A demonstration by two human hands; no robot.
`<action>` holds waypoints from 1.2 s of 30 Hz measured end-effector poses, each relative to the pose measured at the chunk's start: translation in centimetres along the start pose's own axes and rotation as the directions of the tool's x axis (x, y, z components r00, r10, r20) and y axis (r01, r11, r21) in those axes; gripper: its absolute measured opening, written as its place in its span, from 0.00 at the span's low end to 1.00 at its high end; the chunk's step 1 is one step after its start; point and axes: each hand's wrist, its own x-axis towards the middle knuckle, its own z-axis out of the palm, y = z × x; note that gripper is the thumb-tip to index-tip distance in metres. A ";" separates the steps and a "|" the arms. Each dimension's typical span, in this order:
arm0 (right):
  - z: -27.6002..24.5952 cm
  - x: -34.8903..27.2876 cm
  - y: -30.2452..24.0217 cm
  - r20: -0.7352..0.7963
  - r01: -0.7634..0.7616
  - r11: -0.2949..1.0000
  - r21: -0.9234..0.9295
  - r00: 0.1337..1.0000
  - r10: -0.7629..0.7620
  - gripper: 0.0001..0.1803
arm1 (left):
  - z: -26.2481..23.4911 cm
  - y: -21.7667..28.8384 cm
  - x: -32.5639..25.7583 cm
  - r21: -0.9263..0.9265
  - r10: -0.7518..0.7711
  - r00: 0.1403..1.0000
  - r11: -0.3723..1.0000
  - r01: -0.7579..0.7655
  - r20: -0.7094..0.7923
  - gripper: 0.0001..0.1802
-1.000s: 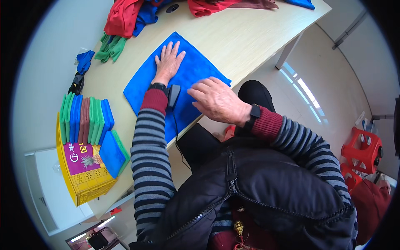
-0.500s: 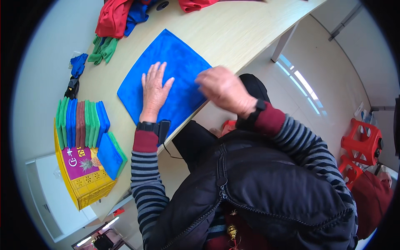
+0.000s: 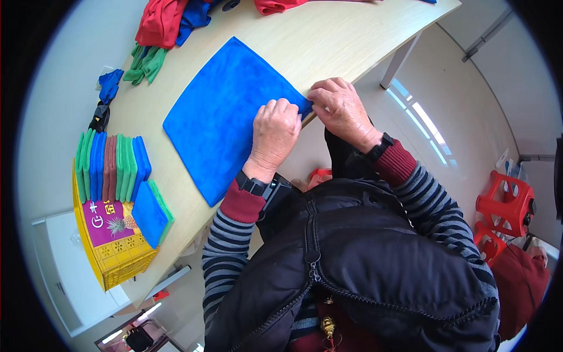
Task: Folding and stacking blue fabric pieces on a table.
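Note:
A blue towel [image 3: 217,111] lies spread flat as a square on the pale wooden table, one corner reaching the table's near edge. My left hand [image 3: 275,135] is closed on the towel's right-hand part by that edge, its fingertips tucked under and partly hidden. Just to the right, my right hand [image 3: 341,110] pinches the towel's right corner between thumb and fingers. Both hands are close together, with a little blue cloth showing between them.
At the left, folded green, blue and brown towels [image 3: 111,167] stand in a row on a yellow crate [image 3: 117,270]. A folded blue towel [image 3: 149,214] leans there with a green one. Crumpled red cloths [image 3: 159,23] lie at the far left. Red plastic stools [image 3: 507,202] stand at the right.
My left hand has left the towel's middle and moved right to its edge. My right hand has moved slightly right and taken the corner. The near edge of the towel has shifted.

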 end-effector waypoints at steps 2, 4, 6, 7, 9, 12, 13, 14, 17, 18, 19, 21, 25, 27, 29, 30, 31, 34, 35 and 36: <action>0.1 0.2 0.0 -0.009 0.010 1.000 -0.005 1.000 -0.010 0.07 | 0.1 0.5 0.0 0.088 0.012 1.000 0.996 -0.015 0.029 0.05; 0.4 0.3 0.0 -0.008 0.018 1.000 0.006 1.000 -0.018 0.06 | 0.0 0.6 0.1 0.135 0.019 0.999 0.990 -0.025 0.042 0.05; 0.5 0.3 0.1 -0.011 0.025 1.000 0.010 1.000 -0.024 0.05 | -0.1 0.7 0.3 0.160 0.007 0.998 0.987 -0.017 0.061 0.04; 0.5 0.3 0.2 -0.009 -0.001 0.999 0.038 1.000 0.001 0.05 | -0.1 0.7 0.4 0.172 0.001 0.998 0.985 -0.013 0.070 0.04; 0.3 0.3 0.4 -0.002 -0.052 0.994 0.092 0.999 0.052 0.04 | -0.7 0.3 0.4 0.101 0.000 0.999 0.995 -0.004 0.038 0.03; 0.2 0.3 0.6 -0.003 -0.058 0.992 0.112 0.998 0.059 0.04 | -1.5 -0.4 0.5 -0.047 -0.012 1.000 0.999 0.011 -0.020 0.03; 0.1 0.3 0.7 -0.002 -0.062 0.990 0.123 0.998 0.063 0.04 | -1.6 -0.5 0.7 -0.061 0.005 1.000 0.998 -0.004 0.010 0.03; 0.1 0.4 0.5 -0.001 -0.061 0.990 0.124 0.998 0.062 0.04 | -1.7 -0.7 0.7 -0.073 0.019 0.999 0.997 -0.016 0.041 0.03; 0.0 0.5 -0.3 0.027 -0.110 0.979 0.169 0.994 0.107 0.04 | -1.7 -1.0 0.4 -0.105 0.019 0.998 0.994 -0.012 0.066 0.03; 0.1 0.5 -0.5 0.028 -0.110 0.979 0.170 0.994 0.106 0.04 | -1.7 -1.1 0.3 -0.124 0.005 0.998 0.992 0.002 0.061 0.03; 0.1 0.5 -0.6 0.039 -0.101 0.980 0.174 0.995 0.096 0.04 | -1.6 -1.1 0.3 -0.144 -0.007 0.999 0.989 0.015 0.054 0.03; 0.2 0.6 -0.8 0.060 -0.083 0.979 0.184 0.996 0.073 0.04 | -1.7 -1.1 0.2 -0.138 0.004 0.998 0.990 0.005 0.066 0.03; 0.2 0.8 -1.8 0.017 0.064 0.984 0.167 0.998 -0.068 0.05 | -1.7 -1.2 0.0 -0.125 0.031 0.997 0.992 -0.022 0.073 0.03; 0.6 1.1 -2.7 0.032 0.064 0.973 0.223 0.997 -0.073 0.06 | -1.5 -1.3 -0.2 -0.134 0.041 0.998 0.990 -0.035 0.041 0.03; 1.2 1.6 -3.4 0.063 0.056 0.942 0.329 0.995 -0.081 0.08 | -1.6 -1.2 -0.6 -0.160 0.024 0.999 0.987 -0.017 0.044 0.03; 1.4 1.7 -3.5 0.059 0.060 0.943 0.327 0.995 -0.084 0.08 | -1.6 -1.0 -0.8 -0.189 0.008 0.999 0.982 0.002 0.051 0.03; 1.7 2.0 -3.9 0.038 0.063 0.938 0.341 0.996 -0.081 0.09 | -2.0 -0.9 -1.2 -0.211 -0.011 0.998 0.977 0.023 0.055 0.03; 2.5 3.1 -4.6 -0.003 0.074 0.925 0.372 0.997 -0.079 0.12 | -2.8 -0.4 -2.3 -0.198 0.007 0.998 0.980 0.006 0.065 0.03; 2.9 3.6 -4.8 0.050 0.046 0.930 0.363 0.996 -0.069 0.13 | -2.9 -0.3 -2.6 -0.197 0.015 0.997 0.980 0.000 0.075 0.03; 3.4 4.1 -4.9 0.103 0.019 0.934 0.355 0.993 -0.059 0.14 | -3.0 -0.2 -3.0 -0.191 0.012 0.997 0.982 0.002 0.074 0.03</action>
